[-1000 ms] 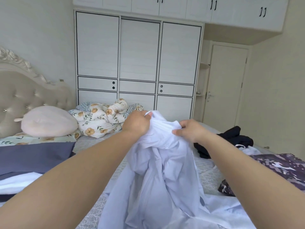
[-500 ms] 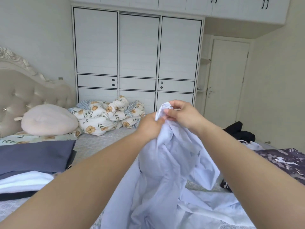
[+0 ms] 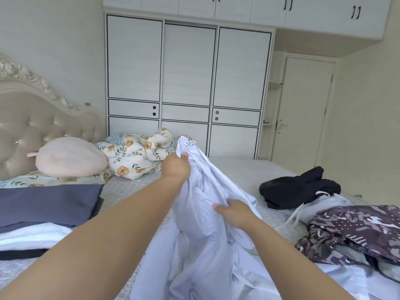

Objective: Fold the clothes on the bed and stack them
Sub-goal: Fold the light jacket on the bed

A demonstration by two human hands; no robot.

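Grey quilted bed (image 3: 238, 169) in a pale bedroom, folding under way.

White garment (image 3: 205, 224) bunched and hanging, lifted off the mattress at its top, lower folds trailing toward the camera. Left hand (image 3: 176, 167) held high, fingers curled tight round the gathered top edge, with a small tag or loop poking out just above the fist. Right hand (image 3: 234, 213) lower and nearer, thumb and fingers pinching a fold in the middle of the cloth.

Likely trouble from here: hard to find a true seam or shoulder in so crumpled a bundle, and easy to pinch the wrong layer and twist the garment instead of spreading it. Also at risk of slipping from a loose pinch and collapsing into a heap. If swung to the right, liable to drag across the unfolded clothes and tangle with them.

Beyond the right hand: black garment (image 3: 296, 187), pale drawstring piece (image 3: 313, 204) and dark patterned garment (image 3: 357, 230), all unfolded. Left of the left arm: navy folded piece (image 3: 47, 202) atop white folded cloth (image 3: 32, 234), apparently the stack so far. Past the left hand: pink plush cushion (image 3: 69, 156), floral quilt (image 3: 134, 154), tufted headboard (image 3: 32, 118). Behind all: white wardrobe (image 3: 188, 83) and closed door (image 3: 303, 109).
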